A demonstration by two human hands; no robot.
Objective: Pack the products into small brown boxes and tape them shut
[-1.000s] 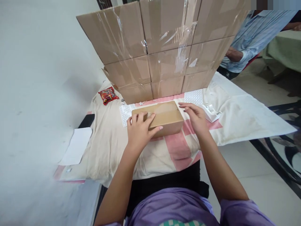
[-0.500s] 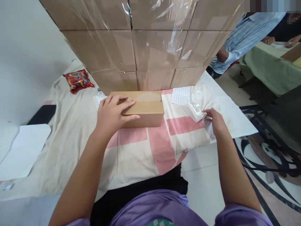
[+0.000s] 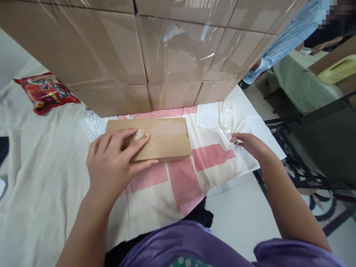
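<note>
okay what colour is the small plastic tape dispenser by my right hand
The small plastic tape dispenser is white; the head view shows it best.

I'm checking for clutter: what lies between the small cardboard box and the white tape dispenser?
In the head view, pink and cream cloth lies between the box and tape dispenser; a patterned sheet is farther back.

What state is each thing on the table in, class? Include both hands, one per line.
Small cardboard box: closed, clear tape on top
Left hand: spread on the box
Right hand: fingers at the dispenser's end
Tape dispenser: white; whether gripped, unclear
Stacked boxes: bound with clear tape
Red packet: lying flat
Tablecloth: creased
</note>
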